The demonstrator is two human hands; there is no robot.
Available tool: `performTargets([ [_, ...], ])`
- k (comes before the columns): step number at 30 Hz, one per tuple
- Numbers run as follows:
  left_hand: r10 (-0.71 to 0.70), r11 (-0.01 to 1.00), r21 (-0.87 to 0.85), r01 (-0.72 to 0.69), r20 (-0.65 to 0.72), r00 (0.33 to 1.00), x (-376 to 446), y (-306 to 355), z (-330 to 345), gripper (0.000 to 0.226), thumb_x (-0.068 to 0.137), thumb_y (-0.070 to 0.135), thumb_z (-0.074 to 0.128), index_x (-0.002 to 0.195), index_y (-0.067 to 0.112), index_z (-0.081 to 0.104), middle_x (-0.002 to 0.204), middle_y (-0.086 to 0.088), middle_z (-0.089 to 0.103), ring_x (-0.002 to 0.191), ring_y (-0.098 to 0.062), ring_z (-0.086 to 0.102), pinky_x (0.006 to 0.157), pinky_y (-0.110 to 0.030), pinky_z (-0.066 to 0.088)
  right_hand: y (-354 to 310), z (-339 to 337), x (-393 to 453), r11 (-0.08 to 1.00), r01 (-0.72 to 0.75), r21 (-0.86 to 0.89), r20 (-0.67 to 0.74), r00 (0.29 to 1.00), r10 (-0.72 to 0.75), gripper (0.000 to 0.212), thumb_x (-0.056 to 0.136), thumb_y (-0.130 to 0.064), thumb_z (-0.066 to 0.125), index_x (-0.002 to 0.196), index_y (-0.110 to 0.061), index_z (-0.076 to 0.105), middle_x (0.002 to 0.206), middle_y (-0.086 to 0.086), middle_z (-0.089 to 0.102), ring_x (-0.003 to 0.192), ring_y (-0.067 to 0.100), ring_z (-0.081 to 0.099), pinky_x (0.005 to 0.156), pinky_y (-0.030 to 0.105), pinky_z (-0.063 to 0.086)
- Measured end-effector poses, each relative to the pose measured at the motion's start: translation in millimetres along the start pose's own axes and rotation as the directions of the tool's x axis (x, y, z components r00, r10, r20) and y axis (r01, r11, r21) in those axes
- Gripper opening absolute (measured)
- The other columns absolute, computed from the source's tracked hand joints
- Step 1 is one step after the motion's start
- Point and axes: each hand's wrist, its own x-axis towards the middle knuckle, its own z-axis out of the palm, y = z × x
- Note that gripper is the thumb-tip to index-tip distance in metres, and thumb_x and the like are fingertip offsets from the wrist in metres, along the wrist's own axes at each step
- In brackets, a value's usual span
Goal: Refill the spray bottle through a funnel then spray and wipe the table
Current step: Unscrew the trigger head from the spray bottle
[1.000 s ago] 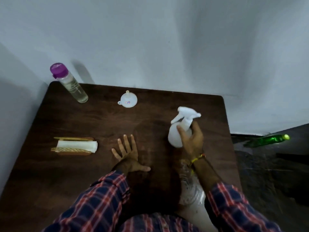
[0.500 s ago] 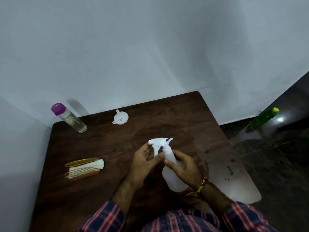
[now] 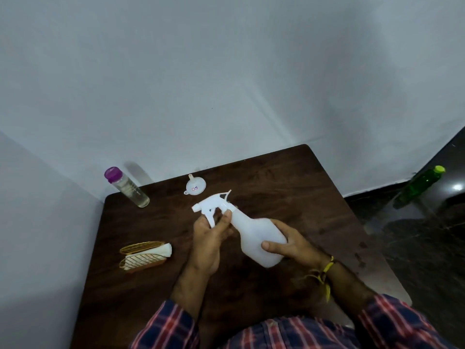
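Both of our hands are on the white spray bottle (image 3: pixel 256 238), which we hold tilted above the dark wooden table (image 3: pixel 289 187), its trigger head pointing up and to the left. Our right hand (image 3: pixel 293 245) wraps the fat lower body of the bottle, thumb across the near side and fingers curled behind it. Our left hand (image 3: pixel 210 235) is closed around the neck just under the trigger head, fingertips pressed against the collar (whether the head is loose or tight we cannot tell).

Beyond the bottle, near the far edge of the table, the small white funnel (image 3: pixel 195 185) lies with its spout pointing away from us. To its left, at the far left corner, stands a clear bottle with a purple cap (image 3: pixel 125 186), leaning in the wide-angle view. On the left side of the table, well apart from our hands, a folded white cloth (image 3: pixel 161 251) sits in a small wire holder (image 3: pixel 141 256). A yellow thread band (image 3: pixel 325 270) circles our right wrist, and plaid sleeves (image 3: pixel 166 328) cover both forearms. Off the table, on the dark floor at right, stands a green bottle (image 3: pixel 420 183).
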Motion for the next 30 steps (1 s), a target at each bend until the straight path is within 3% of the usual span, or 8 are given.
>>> performTargets([
  [6,0.017,0.998,-0.059,-0.024,-0.105,0.994,-7,5,5,0.026,0.090,0.007,0.064,0.116,0.005,0.066,0.109,-0.012,0.074,0.105,-0.027,0.070,0.078,-0.038,0.060,7,24,-5,0.956,0.040,0.291,-0.062,0.998,-0.022,0.081,0.053,-0.037,0.090,0.126,-0.022,0.059,0.120,0.006,0.067,0.108,0.024,0.067,0.076,0.031,0.058],
  [11,-0.088,0.983,-0.179,0.037,-0.288,0.954,-3,-2,13,0.020,0.089,0.007,0.069,0.108,0.006,0.070,0.108,-0.015,0.073,0.104,-0.032,0.070,0.086,-0.048,0.057,14,28,-3,0.887,0.211,-0.411,-0.292,0.891,-0.347,0.099,0.056,-0.057,0.089,0.142,-0.034,0.044,0.135,-0.021,0.048,0.122,-0.002,0.050,0.095,0.016,0.048],
  [13,-0.080,0.981,-0.192,0.031,-0.254,0.964,-2,1,13,0.018,0.090,0.007,0.067,0.108,0.008,0.070,0.109,-0.014,0.074,0.104,-0.030,0.070,0.085,-0.045,0.057,8,23,-5,0.940,0.189,-0.283,-0.259,0.929,-0.265,0.099,0.057,-0.058,0.087,0.143,-0.035,0.043,0.137,-0.017,0.049,0.120,0.000,0.053,0.090,0.019,0.053],
  [15,-0.044,0.981,-0.196,0.007,-0.187,0.981,-2,5,11,0.020,0.090,0.006,0.065,0.110,0.009,0.069,0.111,-0.015,0.073,0.107,-0.031,0.069,0.089,-0.046,0.055,-1,20,-9,0.994,0.082,0.069,-0.186,0.980,-0.068,0.097,0.059,-0.057,0.085,0.143,-0.030,0.044,0.138,-0.005,0.053,0.118,0.014,0.060,0.082,0.029,0.059],
  [17,-0.020,0.981,-0.193,-0.013,-0.165,0.986,-2,5,9,0.022,0.090,0.005,0.064,0.111,0.009,0.068,0.112,-0.017,0.072,0.108,-0.032,0.068,0.091,-0.048,0.055,-6,21,-12,0.919,-0.082,0.387,-0.057,0.992,0.112,0.088,0.064,-0.048,0.088,0.138,-0.022,0.047,0.136,0.009,0.054,0.116,0.029,0.063,0.076,0.044,0.061],
  [22,-0.020,0.975,-0.222,-0.027,-0.207,0.978,-4,0,5,0.029,0.089,0.008,0.065,0.118,0.004,0.065,0.113,-0.018,0.071,0.112,-0.034,0.066,0.094,-0.051,0.053,-7,27,-17,0.982,0.042,0.186,-0.204,0.979,-0.003,0.075,0.070,-0.029,0.086,0.133,-0.022,0.044,0.124,0.006,0.059,0.103,0.015,0.067,0.071,0.028,0.060],
  [27,-0.020,0.973,-0.230,-0.018,-0.163,0.986,-6,6,-1,0.024,0.090,0.006,0.063,0.114,0.005,0.066,0.113,-0.018,0.071,0.110,-0.034,0.067,0.090,-0.048,0.056,-16,26,-17,0.860,-0.227,0.456,0.091,0.974,0.209,0.054,0.089,-0.055,0.061,0.131,-0.021,0.056,0.123,0.017,0.067,0.091,0.028,0.072,0.069,0.041,0.060],
  [30,-0.032,0.967,-0.255,-0.022,-0.208,0.978,-6,3,-6,0.031,0.089,0.006,0.065,0.119,0.000,0.064,0.114,-0.020,0.070,0.112,-0.035,0.066,0.091,-0.049,0.055,-12,30,-21,0.994,0.060,0.088,-0.156,0.987,-0.045,0.065,0.075,-0.032,0.084,0.131,-0.028,0.049,0.128,0.004,0.059,0.103,0.013,0.069,0.073,0.031,0.060],
])
